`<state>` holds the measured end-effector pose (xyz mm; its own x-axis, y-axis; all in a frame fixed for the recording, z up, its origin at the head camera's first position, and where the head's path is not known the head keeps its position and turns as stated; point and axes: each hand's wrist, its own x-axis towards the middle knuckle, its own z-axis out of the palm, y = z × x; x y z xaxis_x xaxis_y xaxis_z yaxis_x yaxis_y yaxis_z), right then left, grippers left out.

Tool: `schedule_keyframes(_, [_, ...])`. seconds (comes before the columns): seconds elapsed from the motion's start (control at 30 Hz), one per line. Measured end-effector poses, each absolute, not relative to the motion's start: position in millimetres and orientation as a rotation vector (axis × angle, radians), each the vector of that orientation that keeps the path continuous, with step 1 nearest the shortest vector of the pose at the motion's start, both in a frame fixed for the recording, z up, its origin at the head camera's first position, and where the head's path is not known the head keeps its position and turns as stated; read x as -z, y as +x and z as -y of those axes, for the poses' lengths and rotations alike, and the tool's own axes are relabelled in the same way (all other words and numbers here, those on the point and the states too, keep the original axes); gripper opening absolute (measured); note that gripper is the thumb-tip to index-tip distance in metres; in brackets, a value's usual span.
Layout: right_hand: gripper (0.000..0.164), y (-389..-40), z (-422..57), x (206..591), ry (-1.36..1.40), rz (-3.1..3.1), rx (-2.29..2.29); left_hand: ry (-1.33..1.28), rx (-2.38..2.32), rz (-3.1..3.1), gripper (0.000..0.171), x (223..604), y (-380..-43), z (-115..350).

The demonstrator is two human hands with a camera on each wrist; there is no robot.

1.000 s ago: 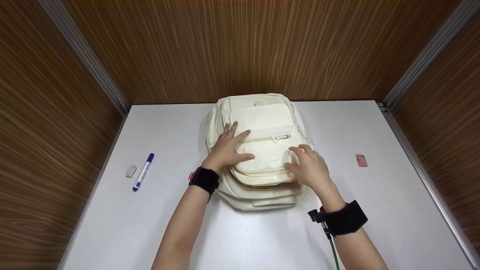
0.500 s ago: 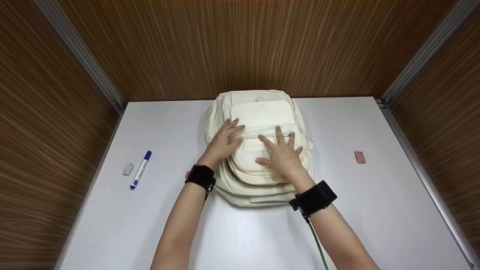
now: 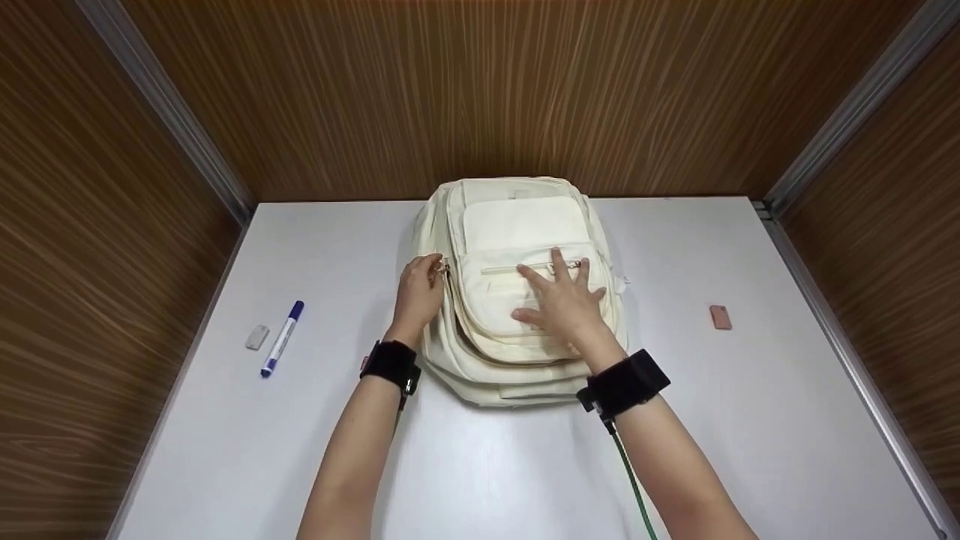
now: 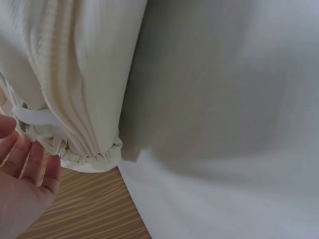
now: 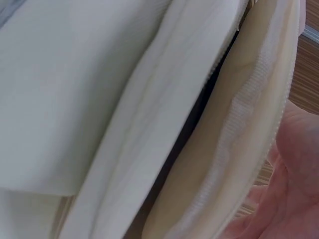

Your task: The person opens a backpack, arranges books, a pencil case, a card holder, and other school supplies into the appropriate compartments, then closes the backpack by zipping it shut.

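Observation:
A cream backpack (image 3: 525, 221) lies on its back on the white table, its front pockets facing up. My left hand (image 3: 418, 294) is at its left side, fingers curled in and pinching a small metal zipper pull (image 3: 444, 268) at the pocket seam. In the left wrist view, the fingers (image 4: 35, 162) bend beside the bag's gathered edge. My right hand (image 3: 564, 304) rests on the front pocket with fingers spread, over the short horizontal zipper (image 3: 501, 271). An unzipped pocket (image 5: 234, 124) gapes in the right wrist view, with a dark gap between its zipper edges.
A blue-capped marker (image 3: 282, 339) and a grey-white eraser (image 3: 257, 337) lie on the table (image 3: 480, 472) at left. At right lies a small pinkish block (image 3: 720, 317). Wood-grain panels (image 3: 480, 97) enclose the back and sides. A green cable (image 3: 636, 480) trails from the right wristband.
My left hand has left the pocket's top and moved to its left side, fingers curling at the zipper pull. My right hand shifted left from the bag's right edge and spread over the front pocket.

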<state>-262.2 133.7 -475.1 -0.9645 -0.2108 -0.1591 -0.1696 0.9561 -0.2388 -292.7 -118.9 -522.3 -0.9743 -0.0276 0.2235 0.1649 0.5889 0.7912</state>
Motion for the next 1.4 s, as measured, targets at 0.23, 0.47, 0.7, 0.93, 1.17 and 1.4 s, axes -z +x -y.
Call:
schedule_keyframes(0.23, [0.084,-262.5,-131.8,476.3,-0.289,-2.919,0.312,-0.131,1.103,2.619,0.024,524.3,-291.9,119.2])
schedule_keyframes(0.47, [0.082,-264.0,-132.7,478.6,-0.309,-2.927,0.28,-0.163,0.944,2.655,0.017,524.1,-291.8,118.1])
schedule_keyframes(0.7, [0.082,-271.6,-131.0,483.1,-0.313,-2.936,0.264,-0.15,0.762,2.648,0.017,523.7,-295.6,116.7])
schedule_keyframes(0.93, [0.083,-273.9,-130.6,486.4,-0.321,-2.941,0.216,-0.123,0.693,2.678,0.017,523.9,-295.8,115.4])
schedule_keyframes(1.17, [0.082,-276.1,-131.2,484.8,-0.317,-2.952,0.217,-0.155,0.66,2.69,0.017,516.9,-293.7,115.4])
schedule_keyframes(1.4, [0.083,-277.9,-130.2,487.6,-0.314,-2.953,0.201,-0.265,0.488,2.713,0.019,517.0,-278.9,114.9])
